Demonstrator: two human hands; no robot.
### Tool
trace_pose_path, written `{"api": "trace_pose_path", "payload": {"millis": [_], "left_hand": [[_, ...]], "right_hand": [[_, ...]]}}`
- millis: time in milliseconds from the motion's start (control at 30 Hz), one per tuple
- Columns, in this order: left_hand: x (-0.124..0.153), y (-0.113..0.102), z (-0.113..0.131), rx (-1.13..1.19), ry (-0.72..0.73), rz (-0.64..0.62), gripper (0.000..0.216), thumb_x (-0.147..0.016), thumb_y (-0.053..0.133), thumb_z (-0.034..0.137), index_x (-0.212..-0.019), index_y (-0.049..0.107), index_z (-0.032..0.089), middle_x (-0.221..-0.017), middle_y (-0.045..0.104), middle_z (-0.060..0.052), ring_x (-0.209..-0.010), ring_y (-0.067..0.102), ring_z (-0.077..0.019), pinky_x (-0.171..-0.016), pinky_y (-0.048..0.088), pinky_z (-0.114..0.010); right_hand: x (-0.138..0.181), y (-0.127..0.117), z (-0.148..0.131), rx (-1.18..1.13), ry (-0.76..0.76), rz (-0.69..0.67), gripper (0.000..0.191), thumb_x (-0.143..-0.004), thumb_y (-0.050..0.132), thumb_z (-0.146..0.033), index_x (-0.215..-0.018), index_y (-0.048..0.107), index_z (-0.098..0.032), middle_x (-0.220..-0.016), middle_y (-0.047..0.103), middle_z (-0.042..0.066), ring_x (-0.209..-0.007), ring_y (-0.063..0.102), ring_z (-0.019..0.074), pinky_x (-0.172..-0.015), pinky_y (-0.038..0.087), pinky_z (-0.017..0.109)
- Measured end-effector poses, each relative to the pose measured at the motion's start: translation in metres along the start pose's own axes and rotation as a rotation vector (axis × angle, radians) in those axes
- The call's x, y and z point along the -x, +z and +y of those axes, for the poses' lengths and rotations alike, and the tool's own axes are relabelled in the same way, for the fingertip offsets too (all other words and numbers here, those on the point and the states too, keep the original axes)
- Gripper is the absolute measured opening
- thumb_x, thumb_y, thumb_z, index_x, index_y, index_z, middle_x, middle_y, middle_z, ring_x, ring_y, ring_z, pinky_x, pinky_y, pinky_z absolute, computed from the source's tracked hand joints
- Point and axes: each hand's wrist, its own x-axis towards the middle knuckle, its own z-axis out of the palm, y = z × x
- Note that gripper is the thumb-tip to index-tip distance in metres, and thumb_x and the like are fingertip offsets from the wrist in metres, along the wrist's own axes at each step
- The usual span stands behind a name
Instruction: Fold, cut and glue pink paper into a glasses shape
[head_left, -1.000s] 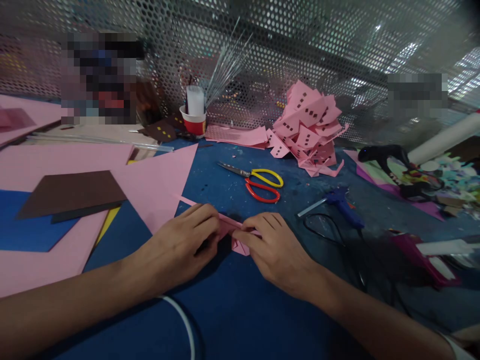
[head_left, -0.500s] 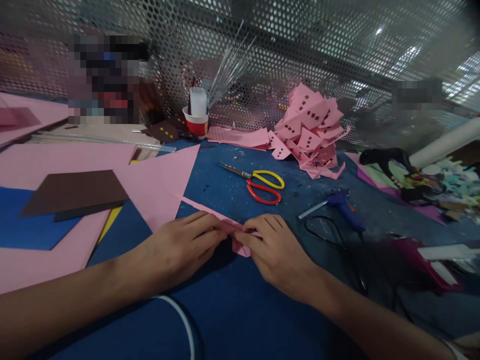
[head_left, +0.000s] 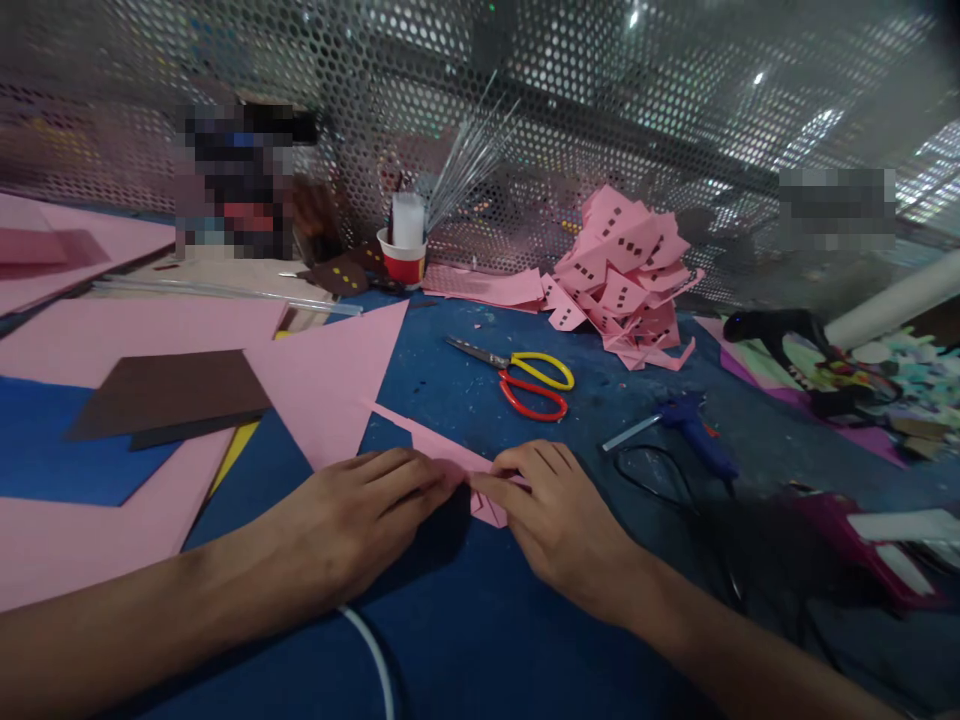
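Note:
A narrow pink piece of craft foam or paper lies slantwise on the blue tabletop between my hands, with a small folded flap at its lower right. My left hand pinches its lower edge near the middle, fingers pressed together. From the other side my right hand holds the same piece, thumb and forefinger almost meeting the left fingertips. Part of the piece is hidden under the fingers. Beyond my hands rest scissors with one yellow and one red handle, blades pointing left.
Pink sheets, a brown sheet and a blue sheet cover the left. A pile of pink cut pieces and a red-white cup stand by the perforated metal screen. At right lies a blue glue gun with its cord.
Both hands keep hold of the pink piece, and my fingertips have shifted slightly along it. More of its upper left part now shows. The whole view has moved a little.

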Motion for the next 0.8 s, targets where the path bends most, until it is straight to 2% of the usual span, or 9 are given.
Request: {"api": "trace_pose_path", "payload": {"millis": [200, 467, 800], "left_hand": [[-0.0014, -0.0012, 0.0017, -0.017, 0.003, -0.044, 0.037, -0.094, 0.048, 0.009, -0.13, 0.056, 0.01, -0.126, 0.065, -0.014, -0.111, 0.061, -0.0242, -0.094, 0.056, -0.037], [-0.0029, 0.0005, 0.0016, -0.009, 0.006, -0.033, 0.037, -0.093, 0.046, 0.007, -0.129, 0.055, 0.009, -0.122, 0.066, -0.014, -0.11, 0.062, -0.0236, -0.094, 0.056, -0.036], [0.0008, 0.0049, 0.0007, 0.015, -0.009, -0.057, 0.037, -0.095, 0.044, 0.008, -0.129, 0.055, 0.013, -0.125, 0.064, -0.012, -0.112, 0.059, -0.0238, -0.094, 0.054, -0.037]], "right_hand": [[0.001, 0.0015, 0.0005, -0.015, 0.005, -0.011, 0.044, -0.094, 0.044, -0.008, -0.133, 0.058, -0.023, -0.111, 0.06, 0.009, -0.099, 0.05, 0.0228, -0.083, 0.04, 0.039], [0.0036, 0.0054, 0.0, -0.034, 0.011, 0.02, 0.043, -0.095, 0.044, -0.007, -0.133, 0.057, -0.023, -0.113, 0.059, 0.009, -0.101, 0.049, 0.0229, -0.084, 0.04, 0.04], [0.0026, 0.0067, -0.0007, -0.027, 0.011, 0.035, 0.049, -0.094, 0.045, -0.005, -0.137, 0.053, -0.026, -0.111, 0.058, 0.008, -0.101, 0.049, 0.0225, -0.083, 0.042, 0.039]]}}
